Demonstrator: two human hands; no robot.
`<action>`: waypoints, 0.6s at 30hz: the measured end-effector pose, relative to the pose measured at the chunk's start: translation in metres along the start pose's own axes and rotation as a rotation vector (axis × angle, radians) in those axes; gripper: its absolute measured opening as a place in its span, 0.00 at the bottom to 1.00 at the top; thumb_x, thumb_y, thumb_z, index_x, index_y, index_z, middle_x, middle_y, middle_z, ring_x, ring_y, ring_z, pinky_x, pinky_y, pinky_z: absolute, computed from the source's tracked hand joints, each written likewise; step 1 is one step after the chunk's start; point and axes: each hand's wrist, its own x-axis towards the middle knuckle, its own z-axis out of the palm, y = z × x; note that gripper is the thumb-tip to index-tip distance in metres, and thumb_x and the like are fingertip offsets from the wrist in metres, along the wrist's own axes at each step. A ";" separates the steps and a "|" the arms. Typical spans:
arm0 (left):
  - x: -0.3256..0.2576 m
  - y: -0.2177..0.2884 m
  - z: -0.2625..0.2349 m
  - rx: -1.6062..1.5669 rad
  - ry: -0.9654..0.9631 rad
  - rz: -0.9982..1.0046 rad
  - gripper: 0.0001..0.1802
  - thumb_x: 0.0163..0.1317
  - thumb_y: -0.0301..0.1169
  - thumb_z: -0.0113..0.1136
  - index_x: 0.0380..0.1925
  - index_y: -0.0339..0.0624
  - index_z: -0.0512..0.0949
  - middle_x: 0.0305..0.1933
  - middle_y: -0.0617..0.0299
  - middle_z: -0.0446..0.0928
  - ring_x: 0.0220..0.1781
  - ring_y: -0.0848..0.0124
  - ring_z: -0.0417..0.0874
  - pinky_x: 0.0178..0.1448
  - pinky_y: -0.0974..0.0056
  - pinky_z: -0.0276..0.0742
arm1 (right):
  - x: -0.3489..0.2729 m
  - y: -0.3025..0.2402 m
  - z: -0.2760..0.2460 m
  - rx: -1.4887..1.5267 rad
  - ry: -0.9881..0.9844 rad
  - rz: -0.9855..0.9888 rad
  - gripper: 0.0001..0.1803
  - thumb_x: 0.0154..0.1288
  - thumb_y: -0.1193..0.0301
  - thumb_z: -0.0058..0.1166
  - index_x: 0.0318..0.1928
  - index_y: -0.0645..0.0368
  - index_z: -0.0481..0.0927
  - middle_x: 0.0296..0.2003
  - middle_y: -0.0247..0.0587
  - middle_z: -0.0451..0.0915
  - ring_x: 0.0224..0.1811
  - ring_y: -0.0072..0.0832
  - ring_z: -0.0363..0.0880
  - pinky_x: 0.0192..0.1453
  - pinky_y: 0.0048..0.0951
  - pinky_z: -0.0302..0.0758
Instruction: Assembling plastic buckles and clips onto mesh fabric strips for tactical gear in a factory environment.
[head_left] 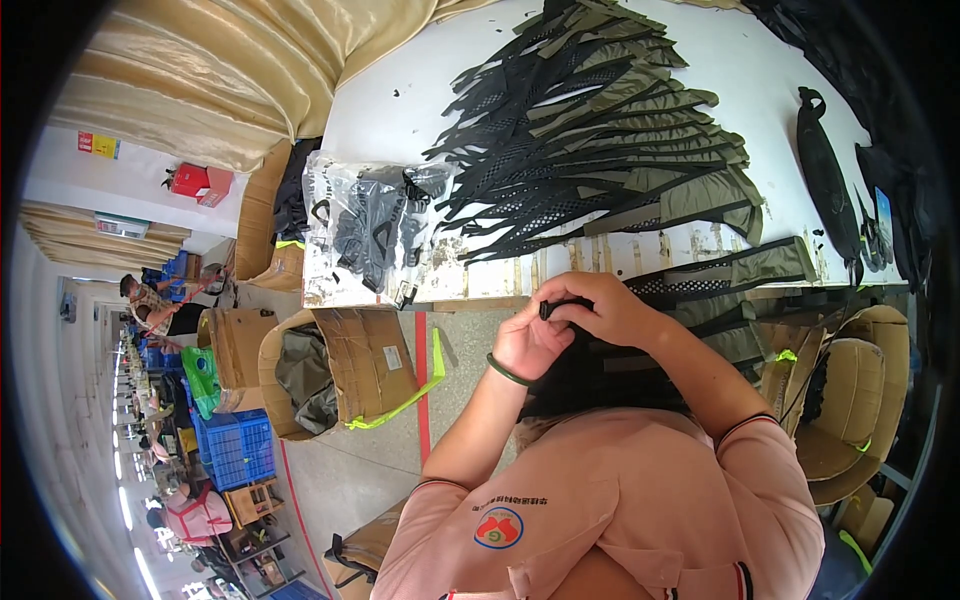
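Both hands meet at the table's front edge, fingers pinched together. My left hand point(533, 338) and my right hand point(604, 305) grip the end of a black strap point(563, 304) between their fingertips; a small dark piece at that end is too small to make out. Beyond my right hand, a strap piece of black mesh and olive fabric point(735, 273) lies along the table edge; whether it joins the held strap is hidden. More dark straps point(610, 375) lie over my lap. Just ahead, a large fanned stack of similar mesh-and-olive strap pieces point(600, 130) covers the table.
A clear plastic bag of black plastic buckles point(375, 225) sits at the table's point(790, 180) left front corner. Scissors point(868, 225) and a long black strap point(826, 185) lie at right. Cardboard boxes point(375, 365) stand on the floor at left, others point(850, 390) at right.
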 end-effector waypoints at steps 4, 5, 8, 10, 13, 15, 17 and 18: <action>-0.001 -0.001 -0.010 0.002 -0.004 -0.024 0.23 0.59 0.41 0.55 0.52 0.43 0.69 0.49 0.58 0.75 0.48 0.66 0.74 0.49 0.63 0.67 | 0.001 -0.006 -0.001 -0.017 -0.036 0.039 0.15 0.54 0.82 0.52 0.45 0.60 0.75 0.32 0.40 0.80 0.35 0.27 0.79 0.43 0.26 0.74; 0.000 -0.002 -0.011 -0.041 -0.021 -0.020 0.23 0.59 0.41 0.55 0.52 0.43 0.69 0.50 0.58 0.75 0.48 0.66 0.75 0.50 0.62 0.68 | 0.001 -0.006 0.000 -0.038 -0.023 0.020 0.15 0.54 0.82 0.52 0.45 0.60 0.75 0.31 0.40 0.79 0.33 0.26 0.78 0.41 0.26 0.74; -0.002 -0.004 -0.006 0.019 0.060 0.003 0.23 0.59 0.41 0.55 0.53 0.43 0.69 0.50 0.58 0.75 0.49 0.66 0.75 0.51 0.61 0.68 | 0.000 -0.008 0.001 -0.087 -0.016 0.023 0.16 0.53 0.83 0.53 0.44 0.59 0.75 0.30 0.38 0.78 0.32 0.24 0.77 0.41 0.24 0.74; -0.002 -0.006 0.007 0.035 0.101 0.001 0.23 0.59 0.40 0.55 0.53 0.43 0.69 0.50 0.59 0.74 0.47 0.67 0.75 0.49 0.63 0.68 | 0.000 -0.008 0.000 -0.116 -0.022 0.046 0.16 0.53 0.84 0.53 0.44 0.60 0.76 0.30 0.37 0.78 0.32 0.22 0.77 0.41 0.23 0.74; -0.002 -0.004 0.010 0.049 0.104 -0.007 0.25 0.58 0.39 0.56 0.54 0.42 0.68 0.51 0.60 0.74 0.42 0.71 0.74 0.45 0.65 0.68 | -0.002 -0.006 -0.002 -0.014 -0.035 0.063 0.15 0.54 0.83 0.52 0.43 0.59 0.74 0.26 0.36 0.76 0.30 0.23 0.76 0.37 0.23 0.72; -0.002 -0.004 0.006 0.047 0.068 -0.012 0.26 0.58 0.39 0.56 0.55 0.41 0.67 0.52 0.60 0.73 0.39 0.73 0.73 0.43 0.66 0.67 | -0.001 -0.002 -0.004 0.162 -0.078 0.100 0.14 0.54 0.84 0.50 0.43 0.60 0.74 0.24 0.34 0.74 0.28 0.19 0.73 0.37 0.22 0.71; -0.002 -0.004 0.002 0.030 0.064 -0.012 0.28 0.57 0.39 0.56 0.56 0.40 0.66 0.52 0.61 0.73 0.36 0.75 0.71 0.40 0.67 0.66 | -0.001 -0.003 -0.004 0.177 -0.084 0.101 0.14 0.54 0.84 0.50 0.43 0.61 0.74 0.24 0.33 0.73 0.28 0.19 0.72 0.37 0.22 0.71; -0.002 -0.004 0.002 0.030 0.064 -0.012 0.28 0.57 0.39 0.56 0.56 0.40 0.66 0.52 0.61 0.73 0.36 0.75 0.71 0.40 0.67 0.66 | -0.001 -0.003 -0.004 0.191 -0.089 0.103 0.14 0.54 0.85 0.49 0.42 0.61 0.73 0.24 0.32 0.73 0.28 0.18 0.71 0.37 0.22 0.71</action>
